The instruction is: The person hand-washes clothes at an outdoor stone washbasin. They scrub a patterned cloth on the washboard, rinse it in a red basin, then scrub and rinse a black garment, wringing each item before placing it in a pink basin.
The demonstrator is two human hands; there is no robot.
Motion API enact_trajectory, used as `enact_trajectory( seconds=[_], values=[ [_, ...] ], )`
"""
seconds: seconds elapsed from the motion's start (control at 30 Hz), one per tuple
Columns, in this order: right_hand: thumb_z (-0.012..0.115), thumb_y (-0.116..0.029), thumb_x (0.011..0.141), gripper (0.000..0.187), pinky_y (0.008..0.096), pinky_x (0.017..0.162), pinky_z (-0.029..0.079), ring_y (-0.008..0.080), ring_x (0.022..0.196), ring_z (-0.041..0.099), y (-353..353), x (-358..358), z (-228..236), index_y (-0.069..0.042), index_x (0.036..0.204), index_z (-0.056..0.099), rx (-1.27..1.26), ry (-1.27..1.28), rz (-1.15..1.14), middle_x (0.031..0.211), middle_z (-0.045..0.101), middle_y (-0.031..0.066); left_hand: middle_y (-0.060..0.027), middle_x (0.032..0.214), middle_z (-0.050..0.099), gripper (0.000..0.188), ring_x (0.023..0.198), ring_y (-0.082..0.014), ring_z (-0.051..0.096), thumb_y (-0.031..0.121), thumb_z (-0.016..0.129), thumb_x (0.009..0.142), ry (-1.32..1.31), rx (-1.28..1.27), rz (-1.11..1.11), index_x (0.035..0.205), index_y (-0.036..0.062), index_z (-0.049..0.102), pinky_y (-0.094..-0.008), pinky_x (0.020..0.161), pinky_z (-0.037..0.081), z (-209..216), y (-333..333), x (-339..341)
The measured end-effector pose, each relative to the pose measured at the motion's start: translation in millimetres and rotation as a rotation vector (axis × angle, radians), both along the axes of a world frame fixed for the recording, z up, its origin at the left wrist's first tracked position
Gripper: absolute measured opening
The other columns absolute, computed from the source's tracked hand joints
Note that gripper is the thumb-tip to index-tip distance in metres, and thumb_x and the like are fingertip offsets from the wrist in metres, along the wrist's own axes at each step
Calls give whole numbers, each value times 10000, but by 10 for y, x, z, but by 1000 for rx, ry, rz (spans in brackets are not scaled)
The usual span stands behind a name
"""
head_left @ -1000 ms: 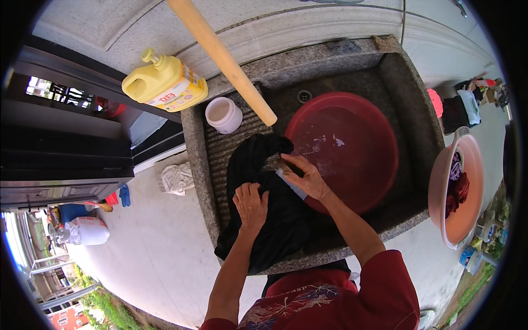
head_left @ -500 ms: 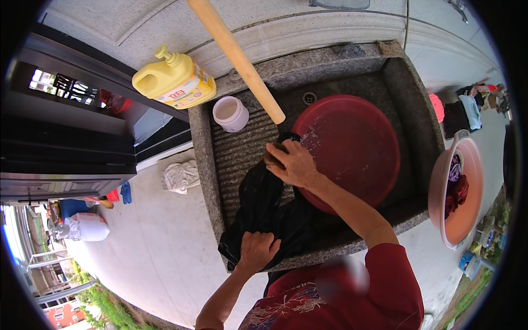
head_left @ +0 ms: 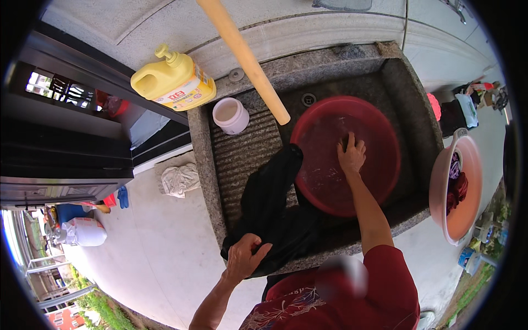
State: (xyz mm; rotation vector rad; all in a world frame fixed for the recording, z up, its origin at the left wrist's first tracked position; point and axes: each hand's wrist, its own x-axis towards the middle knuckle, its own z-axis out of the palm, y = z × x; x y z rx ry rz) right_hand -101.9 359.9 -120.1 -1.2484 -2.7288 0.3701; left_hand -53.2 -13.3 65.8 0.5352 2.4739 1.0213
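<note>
pale wall (head_left: 291,27), dark door (head_left: 60,151) at left, brightly lit whitish floor (head_left: 154,236).

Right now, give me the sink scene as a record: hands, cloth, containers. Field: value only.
left hand: on the black cloth, near the lower left of the stone sink
right hand: at the red basin; grip contents unclear
black cloth: lying partly over the ribbed surface
red basin: inside the sink, holding liquid
white tub: on the ribbed surface
yellow pump bottle: at the sink's far left corner
pink basin: right of the sink, clothes inside
</note>
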Motion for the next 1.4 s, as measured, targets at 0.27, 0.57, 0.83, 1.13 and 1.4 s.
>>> enact_trajectory(
  seconds=[0.27, 0.57, 0.83, 1.13, 1.4],
  values=[
    [653, -191, 838, 457, 338, 943, 437, 294, 1104, 555, -70, 388, -223, -32, 1254, 552, -1013, 474, 43, 1208, 562, 186, -173, 1037, 476, 307, 969, -344, 478, 96, 654, 833, 394, -412, 148, 1077, 18, 487, -444, 819, 413, -900, 504, -746],
    [636, -324, 839, 585, 428, 724, 453, 295, 903, 499, -1282, -166, 666, -170, 1371, 449, -124, 479, 953, 1072, 479, 144, -171, 681, 470, 216, 565, -361, 479, 121, 577, 920, -121, -112, -51, 1067, 34, 445, -417, 549, 436, -879, 413, -550],
    [688, -292, 766, 571, 477, 873, 427, 325, 1074, 482, -101, 359, 263, -173, 1294, 509, 38, -108, 541, 1140, 469, 155, -194, 1046, 580, 390, 900, -324, 596, 140, 588, 909, 252, 40, 296, 1275, 78, 468, -403, 763, 470, -441, 103, -519],
    [663, -210, 763, 357, 408, 774, 496, 280, 973, 545, -1031, 1035, 701, -67, 1084, 602, -554, -148, 998, 1009, 516, 101, -153, 1047, 529, 368, 992, -339, 514, 334, 695, 819, 362, -389, -432, 1051, 58, 620, -447, 852, 403, -367, 358, -241],
    [633, -21, 790, 264, 332, 765, 486, 228, 949, 586, -1057, 441, 2126, -29, 1049, 577, -1027, 415, 805, 958, 552, 115, 40, 791, 485, 225, 761, -66, 427, 258, 565, 938, -250, 508, 398, 860, 52, 521, -206, 723, 333, 129, 151, -606]
  ],
)
